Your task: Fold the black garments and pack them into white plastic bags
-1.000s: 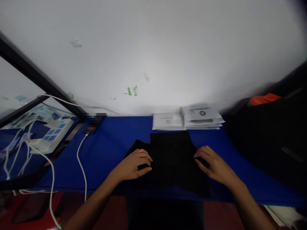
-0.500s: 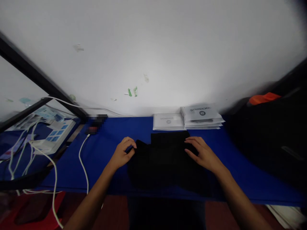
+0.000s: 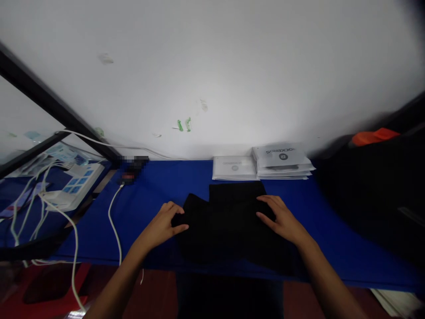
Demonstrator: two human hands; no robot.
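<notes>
Since half a second ago, left hand [image 3: 165,225] is a bit lower, nearer the person, at the left side of the black cloth [image 3: 226,228]. Right hand [image 3: 282,217] is nearly where it was, slightly lower, on the cloth's right part. Against one second ago the change is bigger: left hand then lay over the cloth, now out at its left side; right hand then at the right edge, now further in. Cloth's overall place between the hands is about the same.

Pose: both forearms come up from the near side, hands palm down and turned inward toward each other. Left hand part open, fingers bent, thumb apart from the index, tips at the cloth's side. Right hand also part open, fingers reaching forward and inward, thumb spread below them, tips touching the cloth. Neither hand shows a closed grip; can't tell if left has a bit of fabric lightly pinched.

Cloth: matte black, laid flat on the blue counter [image 3: 149,190], squared panel jutting out ahead between the hands, a corner sticking up just ahead of the left hand. Inner folds too dark to read.

Ahead of the right hand: flat white package [image 3: 234,168] beside a package stack [image 3: 282,163]. Well left of the left hand: white cable [image 3: 114,226].
</notes>
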